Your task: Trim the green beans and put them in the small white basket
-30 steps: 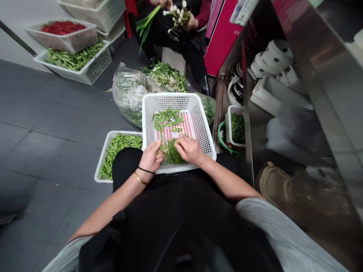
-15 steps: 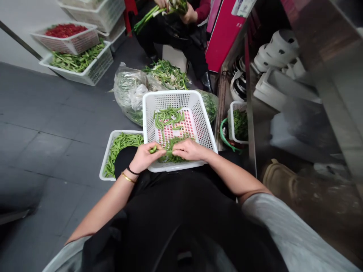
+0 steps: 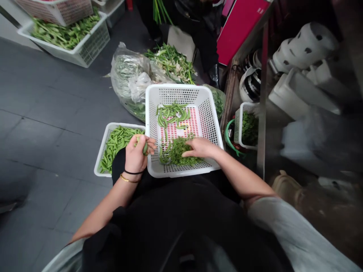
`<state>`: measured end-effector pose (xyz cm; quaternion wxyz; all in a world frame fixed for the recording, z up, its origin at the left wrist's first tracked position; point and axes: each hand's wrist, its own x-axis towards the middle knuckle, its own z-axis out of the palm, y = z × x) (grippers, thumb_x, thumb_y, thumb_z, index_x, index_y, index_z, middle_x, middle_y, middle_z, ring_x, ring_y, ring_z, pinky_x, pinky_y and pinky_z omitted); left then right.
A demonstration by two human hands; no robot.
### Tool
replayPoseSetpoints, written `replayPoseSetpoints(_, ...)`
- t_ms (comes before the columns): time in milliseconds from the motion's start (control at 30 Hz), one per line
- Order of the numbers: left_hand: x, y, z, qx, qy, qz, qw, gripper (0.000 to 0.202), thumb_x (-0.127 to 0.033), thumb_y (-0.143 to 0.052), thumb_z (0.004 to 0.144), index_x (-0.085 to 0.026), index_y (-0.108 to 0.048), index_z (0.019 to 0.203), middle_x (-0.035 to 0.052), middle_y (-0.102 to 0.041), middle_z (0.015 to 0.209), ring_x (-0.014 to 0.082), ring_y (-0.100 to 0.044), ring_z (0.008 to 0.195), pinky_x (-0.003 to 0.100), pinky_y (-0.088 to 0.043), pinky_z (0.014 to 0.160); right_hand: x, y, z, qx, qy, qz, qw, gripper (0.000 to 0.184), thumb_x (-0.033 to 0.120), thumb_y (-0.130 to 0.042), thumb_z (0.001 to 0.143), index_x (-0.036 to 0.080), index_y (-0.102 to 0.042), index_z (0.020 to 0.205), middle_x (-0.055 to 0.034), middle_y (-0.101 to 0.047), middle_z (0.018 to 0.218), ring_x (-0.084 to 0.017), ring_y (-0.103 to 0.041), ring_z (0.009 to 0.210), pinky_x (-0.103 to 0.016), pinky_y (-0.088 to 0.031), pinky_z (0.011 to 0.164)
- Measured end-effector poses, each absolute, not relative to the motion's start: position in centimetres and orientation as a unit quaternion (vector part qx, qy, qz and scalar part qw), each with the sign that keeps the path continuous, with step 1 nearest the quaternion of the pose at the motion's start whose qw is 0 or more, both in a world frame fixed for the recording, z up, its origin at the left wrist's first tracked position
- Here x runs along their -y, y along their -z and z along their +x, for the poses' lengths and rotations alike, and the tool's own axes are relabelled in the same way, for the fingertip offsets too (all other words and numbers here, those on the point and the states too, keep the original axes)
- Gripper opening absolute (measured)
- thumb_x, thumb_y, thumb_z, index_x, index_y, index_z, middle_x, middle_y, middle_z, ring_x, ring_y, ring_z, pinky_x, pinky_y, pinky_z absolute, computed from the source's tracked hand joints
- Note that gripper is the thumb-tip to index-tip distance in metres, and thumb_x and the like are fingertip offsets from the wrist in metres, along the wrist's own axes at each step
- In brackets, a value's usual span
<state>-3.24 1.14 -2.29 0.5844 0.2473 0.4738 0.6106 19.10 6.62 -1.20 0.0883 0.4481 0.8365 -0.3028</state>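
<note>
My left hand (image 3: 137, 151) is at the left rim of a white perforated basket (image 3: 183, 173). Its fingers curl around green pea pods (image 3: 145, 147), some of them hidden by the palm. Inside the basket my right hand (image 3: 200, 146) reaches over a heap of thin green trimmings (image 3: 181, 153); its thumb is apart from the fingers and the fingertips dip into the heap. Loose pea pods (image 3: 170, 113) lie toward the basket's far side. A second white basket (image 3: 100, 169), filled with pea pods (image 3: 115, 145), stands to the left.
Plastic bags of greens (image 3: 129, 77) and a pile of leafy scraps (image 3: 172, 62) lie beyond the basket. A person in dark trousers (image 3: 202, 49) sits there, with green stalks (image 3: 161, 10) hanging nearby. Stacked crates (image 3: 87, 54) stand at upper left. A metal shelf (image 3: 265, 113) runs along the right.
My hands have come apart. The left one moved left to the basket rim with pea pods in it, while the right one moved slightly right onto the trimmings. The view has tilted downward.
</note>
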Motion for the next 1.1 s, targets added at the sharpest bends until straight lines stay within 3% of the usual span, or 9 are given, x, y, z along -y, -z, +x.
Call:
replayPoseSetpoints(67, -1.4, 2.1, -3.7, -0.432, -0.579, 0.249, 0.645, 0.028, -0.029, -0.072, 0.071, -0.018, -0.051, 0.087, 0.0000, -0.062, 0.067, 0.0114, -0.057, 0.052, 0.021, -0.046, 0.044, -9.5, 2.8, 17.7, -0.819, 0.262, 0.487, 0.153, 0.056, 0.066, -0.055, 0.075, 0.015, -0.067, 0.096, -0.0116, -0.069, 0.092, -0.023, -0.062, 0.084, -0.029, -0.043, 0.070)
replayPoseSetpoints(133, -1.3, 1.9, -3.6, -0.392, -0.546, 0.243, 0.700, 0.029, -0.024, -0.073, 0.068, -0.019, -0.051, 0.086, -0.0036, -0.057, 0.061, 0.0090, -0.052, 0.046, 0.019, -0.042, 0.042, -11.8, 4.8, 15.1, -0.803, 0.229, 0.532, 0.144, 0.053, 0.061, -0.046, 0.084, 0.014, -0.067, 0.097, -0.0132, -0.068, 0.099, -0.023, -0.062, 0.091, -0.029, -0.043, 0.075)
replayPoseSetpoints(333, -1.1, 2.9, -3.2, -0.456, -0.472, 0.225, 0.720, 0.026, -0.029, -0.075, 0.067, -0.016, -0.055, 0.080, -0.0125, -0.029, 0.040, 0.0017, -0.021, 0.031, 0.014, -0.014, 0.032, -12.6, 7.2, 9.7, -0.776, 0.243, 0.555, 0.179, 0.033, 0.035, -0.048, 0.087, 0.012, -0.064, 0.104, -0.0138, -0.067, 0.105, -0.021, -0.063, 0.093, -0.026, -0.045, 0.074)
replayPoseSetpoints(467, -1.4, 4.2, -2.3, -0.567, -0.463, 0.309, 0.607, 0.030, -0.035, -0.076, 0.065, -0.014, -0.057, 0.074, -0.0073, -0.047, 0.044, 0.0024, -0.029, 0.032, 0.016, -0.018, 0.032, -8.2, 3.8, 11.8, -0.846, 0.152, 0.504, 0.087, 0.033, 0.030, -0.039, 0.090, 0.012, -0.060, 0.109, -0.0167, -0.062, 0.110, -0.025, -0.062, 0.093, -0.032, -0.046, 0.075)
replayPoseSetpoints(533, -1.5, 4.3, -1.4, -0.564, -0.467, 0.342, 0.590, 0.031, -0.037, -0.075, 0.065, -0.014, -0.055, 0.066, -0.0073, -0.045, 0.042, 0.0024, -0.030, 0.032, 0.017, -0.018, 0.033, -5.6, 2.0, 13.2, -0.878, 0.111, 0.464, 0.038, 0.035, 0.031, -0.034, 0.093, 0.010, -0.058, 0.107, -0.0177, -0.062, 0.106, -0.024, -0.062, 0.085, -0.033, -0.046, 0.071)
replayPoseSetpoints(667, -0.8, 2.9, -0.5, -0.491, -0.481, 0.324, 0.650, 0.027, -0.034, -0.074, 0.066, -0.012, -0.058, 0.068, -0.0037, -0.052, 0.048, 0.0016, -0.029, 0.032, 0.018, -0.019, 0.034, -2.4, 0.2, 16.4, -0.883, 0.142, 0.443, -0.066, 0.036, 0.039, -0.037, 0.094, 0.013, -0.060, 0.102, -0.0136, -0.062, 0.100, -0.020, -0.061, 0.081, -0.029, -0.045, 0.069)
replayPoseSetpoints(800, 0.2, 1.1, -0.7, -0.411, -0.435, 0.311, 0.738, 0.026, -0.029, -0.073, 0.068, -0.010, -0.063, 0.081, 0.0027, -0.063, 0.063, -0.0001, -0.028, 0.032, 0.018, -0.017, 0.034, -1.5, 0.2, 19.4, -0.858, 0.269, 0.385, -0.207, 0.023, 0.028, -0.045, 0.092, 0.015, -0.063, 0.092, -0.0069, -0.066, 0.088, -0.015, -0.060, 0.080, -0.026, -0.045, 0.073)
replayPoseSetpoints(967, 0.7, 0.6, -0.6, -0.357, -0.420, 0.320, 0.770, 0.025, -0.028, -0.072, 0.071, -0.009, -0.064, 0.084, -0.0051, -0.046, 0.044, 0.0008, -0.023, 0.032, 0.017, -0.015, 0.035, -0.1, -0.3, 20.7, -0.797, 0.383, 0.363, -0.294, 0.018, 0.027, -0.050, 0.090, 0.014, -0.062, 0.089, -0.0003, -0.061, 0.070, -0.009, -0.057, 0.057, -0.022, -0.045, 0.063)
replayPoseSetpoints(1100, 1.2, 0.5, 0.3, -0.365, -0.412, 0.321, 0.770, 0.024, -0.030, -0.071, 0.072, -0.010, -0.064, 0.084, -0.0097, -0.032, 0.038, 0.0014, -0.020, 0.032, 0.016, -0.014, 0.036, 1.3, -1.2, 20.1, -0.805, 0.347, 0.360, -0.319, 0.019, 0.027, -0.050, 0.090, 0.016, -0.061, 0.080, -0.0008, -0.060, 0.067, -0.011, -0.057, 0.064, -0.024, -0.045, 0.066)
